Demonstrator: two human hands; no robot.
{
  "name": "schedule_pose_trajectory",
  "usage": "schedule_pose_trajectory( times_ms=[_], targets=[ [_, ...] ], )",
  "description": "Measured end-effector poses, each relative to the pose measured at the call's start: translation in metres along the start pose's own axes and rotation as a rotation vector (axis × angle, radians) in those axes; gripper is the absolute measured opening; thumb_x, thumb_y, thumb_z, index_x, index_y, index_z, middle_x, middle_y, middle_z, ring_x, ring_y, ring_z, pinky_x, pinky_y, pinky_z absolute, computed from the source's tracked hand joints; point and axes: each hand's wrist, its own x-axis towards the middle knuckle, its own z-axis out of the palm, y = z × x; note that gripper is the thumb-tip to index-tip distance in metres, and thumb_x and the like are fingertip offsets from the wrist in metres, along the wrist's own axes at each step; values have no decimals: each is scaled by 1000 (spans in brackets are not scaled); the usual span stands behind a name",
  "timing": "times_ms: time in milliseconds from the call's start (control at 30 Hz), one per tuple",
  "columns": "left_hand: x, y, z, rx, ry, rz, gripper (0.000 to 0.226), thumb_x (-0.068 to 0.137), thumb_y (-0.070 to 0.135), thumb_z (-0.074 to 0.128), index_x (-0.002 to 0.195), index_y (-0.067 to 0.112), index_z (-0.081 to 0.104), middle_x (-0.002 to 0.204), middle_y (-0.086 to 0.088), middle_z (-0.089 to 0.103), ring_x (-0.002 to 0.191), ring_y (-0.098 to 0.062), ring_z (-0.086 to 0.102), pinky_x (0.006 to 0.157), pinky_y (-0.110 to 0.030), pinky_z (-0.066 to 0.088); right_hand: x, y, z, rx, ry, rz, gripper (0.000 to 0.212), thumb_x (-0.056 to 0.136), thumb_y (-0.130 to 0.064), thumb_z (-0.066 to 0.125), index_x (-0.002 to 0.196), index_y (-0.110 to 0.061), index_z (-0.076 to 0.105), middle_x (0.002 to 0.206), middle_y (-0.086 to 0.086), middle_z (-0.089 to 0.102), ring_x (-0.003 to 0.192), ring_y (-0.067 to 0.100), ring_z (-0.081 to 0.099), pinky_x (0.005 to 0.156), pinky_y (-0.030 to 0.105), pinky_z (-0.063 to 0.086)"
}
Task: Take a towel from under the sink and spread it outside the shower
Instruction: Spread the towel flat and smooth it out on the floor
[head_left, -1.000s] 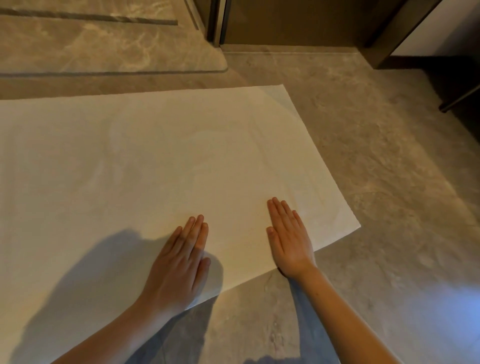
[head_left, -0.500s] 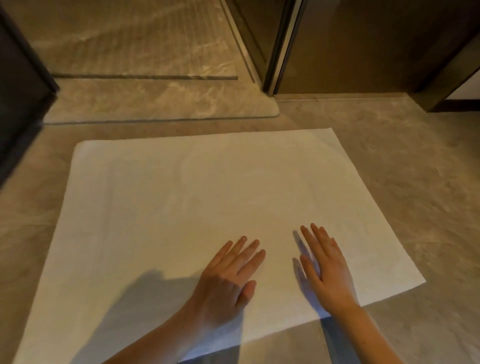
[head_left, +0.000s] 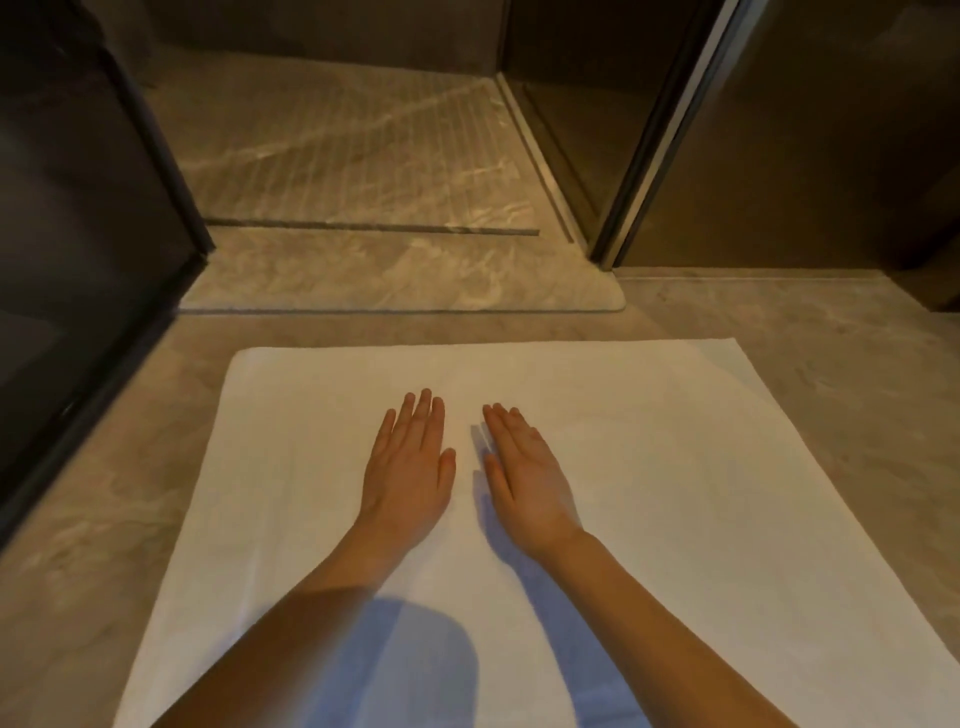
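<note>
A white towel (head_left: 649, 467) lies spread flat on the grey marble floor, just in front of the shower's raised stone threshold (head_left: 400, 280). My left hand (head_left: 410, 467) and my right hand (head_left: 524, 473) rest palm-down side by side on the towel's middle, fingers straight and pointing toward the shower. Neither hand holds anything. The towel's near edge runs out of the bottom of the view.
The shower floor (head_left: 337, 145) with fine grooves and a slot drain lies beyond the threshold. A dark glass panel (head_left: 78, 223) stands at the left, a dark door frame (head_left: 660, 135) and a brown wall at the right. Bare floor (head_left: 857, 374) flanks the towel.
Both hands have slid forward from the towel's near right edge to its middle. The view has risen and shifted, so the shower entrance now shows in full.
</note>
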Motion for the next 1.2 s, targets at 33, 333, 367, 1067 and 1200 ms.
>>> schedule_pose_trajectory(
  times_ms=[33, 333, 367, 1067, 1200],
  targets=[
    [7, -9, 0, 18, -3, -21, 58, 102, 31, 24, 153, 10, 5, 162, -7, 3, 149, -21, -1, 119, -35, -7, 12, -10, 7, -1, -27, -35, 51, 104, -29, 28, 153, -19, 21, 160, -1, 21, 149, 13, 13, 120, 23, 5],
    [18, -56, 14, 147, -98, -93, 60, 99, 35, 6, 151, 11, -12, 162, -7, -12, 148, -23, -12, 121, -41, -3, 61, -34, 48, -66, -281, -206, 53, 105, -38, 23, 155, -26, 12, 162, -8, 11, 149, 9, 2, 120, 27, -4],
    [18, -57, 16, 141, -86, -90, 60, 98, 35, 4, 151, 11, -12, 162, -7, -12, 148, -24, -12, 121, -42, -3, 64, -28, 49, -105, -301, -227, 55, 104, -43, 20, 155, -27, 8, 162, -10, 8, 149, 7, -2, 120, 28, -5],
    [21, -60, 18, 18, -30, -99, 61, 100, 39, 10, 155, 15, 0, 163, -2, -3, 149, -18, -6, 121, -37, -3, 150, 81, 5, -396, -156, 170, 56, 105, -39, 17, 156, -19, 9, 164, -1, 7, 150, 16, 4, 120, 36, 3],
    [23, -60, 15, -1, -28, -75, 60, 100, 39, 12, 155, 17, 4, 163, -2, -2, 149, -18, -4, 121, -37, -4, 123, 29, 16, -283, -61, 148, 58, 103, -39, 16, 155, -14, 14, 163, 4, 11, 150, 19, 6, 120, 36, 4]
  ],
)
